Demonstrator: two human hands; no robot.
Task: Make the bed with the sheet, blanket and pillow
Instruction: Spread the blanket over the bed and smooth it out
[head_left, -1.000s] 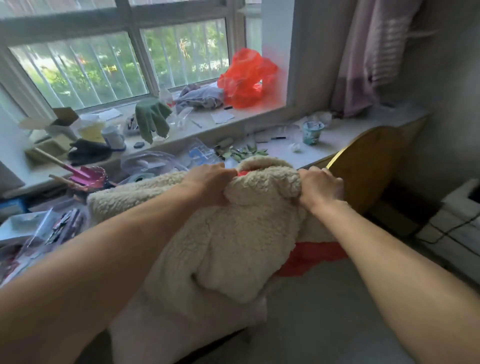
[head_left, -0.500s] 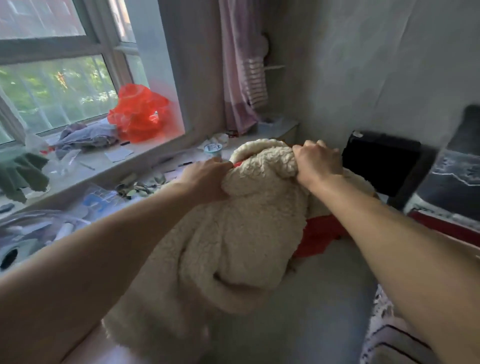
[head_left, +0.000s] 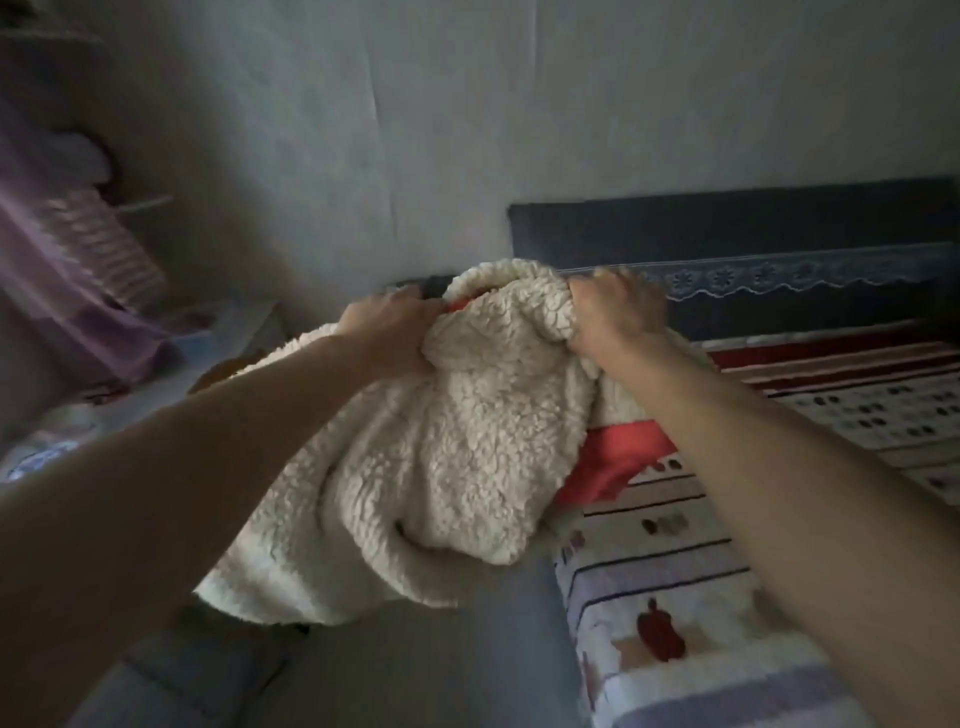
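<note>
Both arms are stretched out in front, and the blanket (head_left: 457, 441), a thick cream fleece with a red underside, hangs bunched between the two hands. The left hand (head_left: 395, 332) has its fingers dug into the fleece at the top left of the bundle. The right hand (head_left: 613, 312) is clenched round a rolled fold at the top right, knuckles up. The fists are near each other, with a hump of fleece rising between them. From there the blanket droops in heavy folds, its lower edge hanging over the floor (head_left: 415, 670) just beside the sheet's edge. Its right part, red side showing, comes across the sheet (head_left: 675, 566), though I cannot tell whether it rests there. The sheet lies spread at the right, pale with dark stripes, rows of small dots and a few red figures. Behind the hands runs a dark blue headboard (head_left: 727, 223) with a lace-edged cloth (head_left: 805, 275) along it, set against a pale wall (head_left: 363, 130). Off to the left hangs a purple curtain (head_left: 78, 291), blurred.
</note>
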